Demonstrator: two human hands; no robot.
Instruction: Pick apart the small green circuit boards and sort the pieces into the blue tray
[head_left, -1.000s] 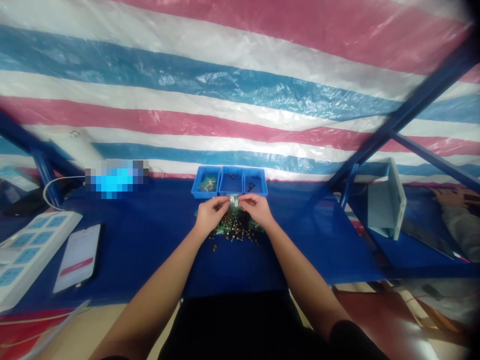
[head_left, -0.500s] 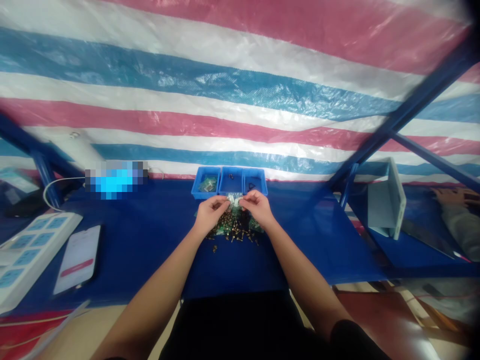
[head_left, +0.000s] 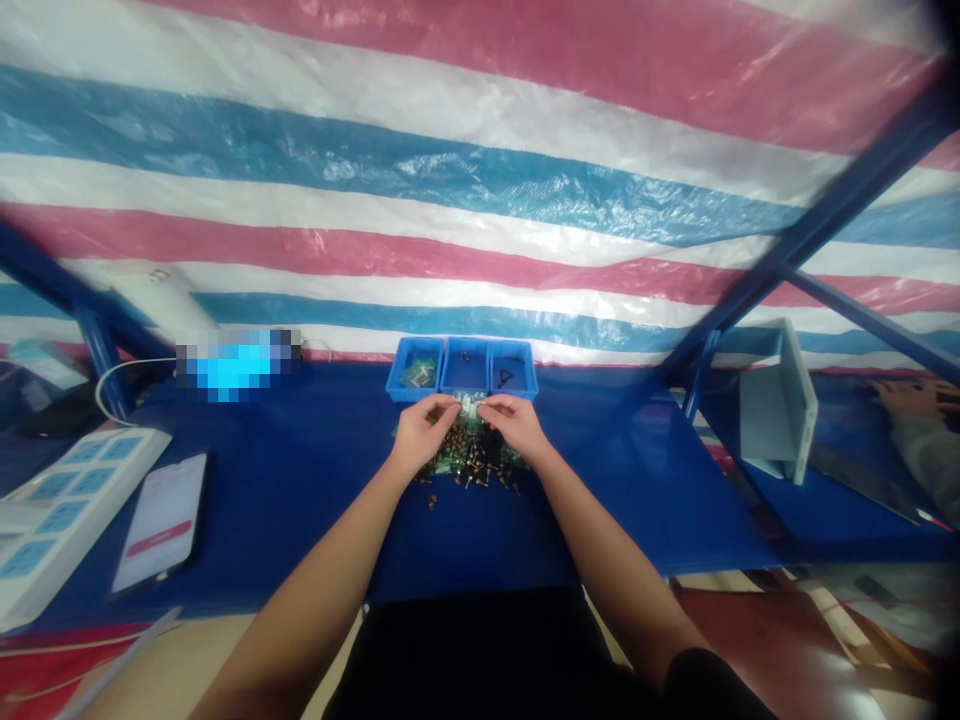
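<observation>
My left hand (head_left: 421, 432) and my right hand (head_left: 514, 424) meet over a heap of small brass-coloured parts and green circuit boards (head_left: 469, 463) on the blue bench (head_left: 300, 480). Both pinch a small pale green piece (head_left: 468, 404) between their fingertips, just above the heap. Right behind them stand three small blue bins: the left bin (head_left: 415, 369) holds greenish pieces, the middle bin (head_left: 465, 366) a few tiny parts, the right bin (head_left: 512, 370) a dark looped part.
A phone (head_left: 160, 522) lies face up at the left beside a white power strip (head_left: 56, 510). A grey stand (head_left: 780, 405) sits on the bench to the right. Another person's hand (head_left: 907, 395) rests at the far right. A striped tarpaulin hangs behind.
My two hands have come closer together around the small piece and sunk slightly towards the heap; the view shifted a little.
</observation>
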